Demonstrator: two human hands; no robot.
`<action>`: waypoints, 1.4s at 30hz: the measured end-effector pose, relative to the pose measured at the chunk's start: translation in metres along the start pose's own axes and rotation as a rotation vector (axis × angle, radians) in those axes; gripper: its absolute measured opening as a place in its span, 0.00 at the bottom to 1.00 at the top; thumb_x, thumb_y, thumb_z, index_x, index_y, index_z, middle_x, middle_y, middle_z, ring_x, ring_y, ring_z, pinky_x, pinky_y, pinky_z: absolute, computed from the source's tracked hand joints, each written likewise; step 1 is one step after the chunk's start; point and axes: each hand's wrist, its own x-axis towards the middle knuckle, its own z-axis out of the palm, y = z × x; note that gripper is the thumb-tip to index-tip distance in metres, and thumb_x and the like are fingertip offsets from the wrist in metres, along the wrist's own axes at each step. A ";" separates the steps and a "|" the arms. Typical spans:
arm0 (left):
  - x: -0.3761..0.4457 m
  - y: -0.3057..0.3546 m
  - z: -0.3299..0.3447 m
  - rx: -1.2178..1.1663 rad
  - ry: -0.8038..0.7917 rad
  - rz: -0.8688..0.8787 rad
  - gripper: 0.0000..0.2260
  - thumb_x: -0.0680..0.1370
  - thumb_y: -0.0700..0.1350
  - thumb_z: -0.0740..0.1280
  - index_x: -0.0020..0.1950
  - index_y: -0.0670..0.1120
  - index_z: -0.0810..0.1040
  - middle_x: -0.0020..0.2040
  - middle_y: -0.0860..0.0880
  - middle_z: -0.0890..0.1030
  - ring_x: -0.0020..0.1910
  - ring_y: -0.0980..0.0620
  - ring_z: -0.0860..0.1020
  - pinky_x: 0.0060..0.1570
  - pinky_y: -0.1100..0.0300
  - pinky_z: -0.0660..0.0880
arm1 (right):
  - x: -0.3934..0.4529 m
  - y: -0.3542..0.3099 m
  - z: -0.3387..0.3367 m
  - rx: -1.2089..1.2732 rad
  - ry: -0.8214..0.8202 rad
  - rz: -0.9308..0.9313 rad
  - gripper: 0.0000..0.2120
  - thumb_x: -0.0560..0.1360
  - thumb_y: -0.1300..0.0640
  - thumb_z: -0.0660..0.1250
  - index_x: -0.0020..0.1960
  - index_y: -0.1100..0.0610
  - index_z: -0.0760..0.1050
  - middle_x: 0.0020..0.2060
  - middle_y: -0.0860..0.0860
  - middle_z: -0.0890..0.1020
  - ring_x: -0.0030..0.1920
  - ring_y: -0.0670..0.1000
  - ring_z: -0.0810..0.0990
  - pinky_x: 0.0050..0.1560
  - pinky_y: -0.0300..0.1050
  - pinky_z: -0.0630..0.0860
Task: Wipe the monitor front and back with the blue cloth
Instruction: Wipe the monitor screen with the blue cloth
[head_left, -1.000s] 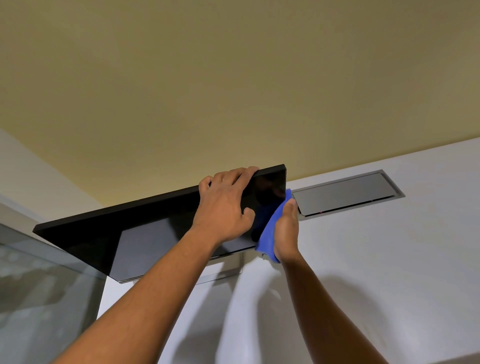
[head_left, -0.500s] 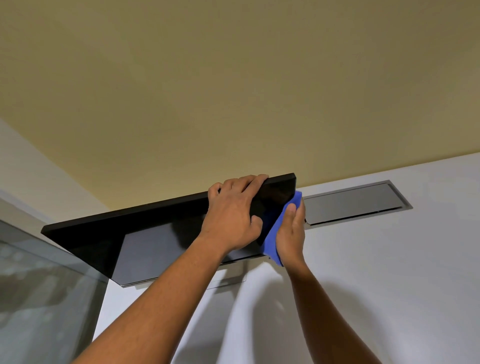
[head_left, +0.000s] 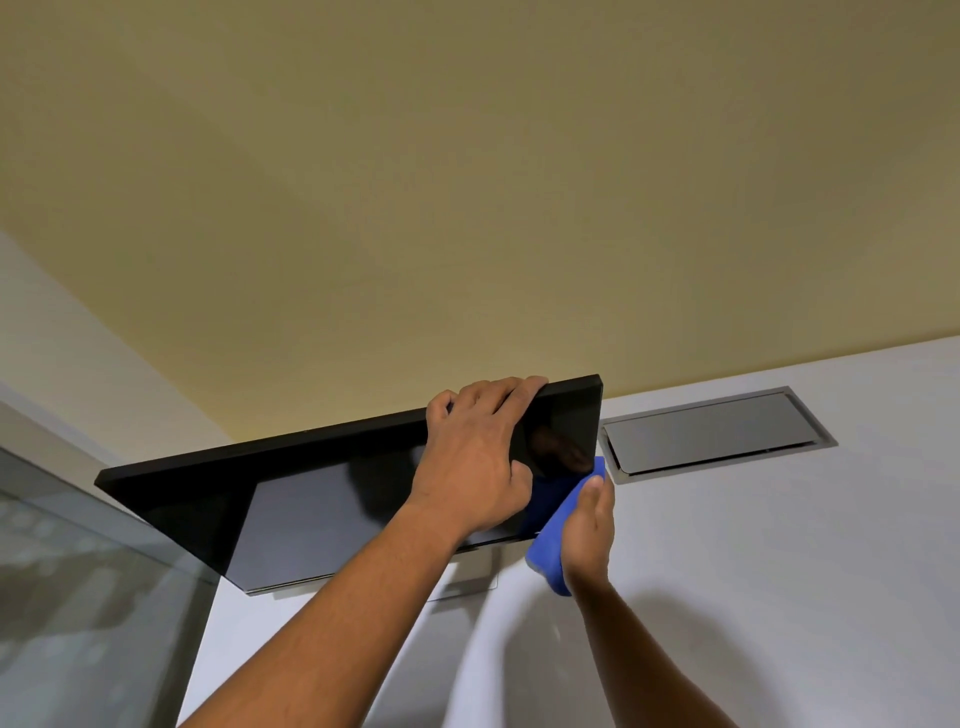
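Observation:
A black monitor (head_left: 311, 499) with a dark, glossy screen stands on a white desk, its stand mostly hidden behind my arm. My left hand (head_left: 478, 462) grips the monitor's top edge near the right corner, fingers curled over the top. My right hand (head_left: 589, 525) holds the blue cloth (head_left: 550, 551) against the monitor's right edge, near the lower half. Most of the cloth sits between my palm and the monitor's side; its lower end hangs below my hand.
A grey metal cable hatch (head_left: 717, 431) is set flush into the white desk (head_left: 779, 571) right of the monitor. A glass partition (head_left: 78, 597) runs along the left. A beige wall (head_left: 467, 208) rises behind the desk.
My right hand with the cloth has slid down the monitor's right edge from near the top corner toward the lower part. My left hand keeps its grip on the top.

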 end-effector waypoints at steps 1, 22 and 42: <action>0.000 0.000 0.000 0.001 0.002 0.003 0.40 0.67 0.47 0.65 0.78 0.58 0.56 0.72 0.57 0.66 0.69 0.54 0.64 0.67 0.52 0.55 | -0.003 -0.018 0.002 0.025 0.006 -0.057 0.11 0.78 0.34 0.47 0.55 0.27 0.67 0.56 0.42 0.78 0.58 0.48 0.77 0.64 0.56 0.73; -0.014 -0.033 -0.036 -0.201 -0.121 0.024 0.34 0.79 0.46 0.59 0.81 0.43 0.49 0.80 0.47 0.55 0.79 0.53 0.53 0.78 0.50 0.49 | -0.055 -0.166 0.044 -0.858 -0.104 -1.024 0.17 0.81 0.54 0.48 0.52 0.55 0.75 0.44 0.49 0.79 0.49 0.52 0.75 0.65 0.53 0.64; -0.072 -0.140 -0.091 0.088 -0.124 -0.286 0.17 0.81 0.55 0.60 0.69 0.53 0.74 0.69 0.54 0.75 0.77 0.50 0.60 0.76 0.47 0.54 | -0.110 -0.186 0.105 -1.017 -0.514 -0.979 0.15 0.79 0.51 0.59 0.62 0.54 0.74 0.58 0.48 0.77 0.60 0.49 0.72 0.54 0.43 0.74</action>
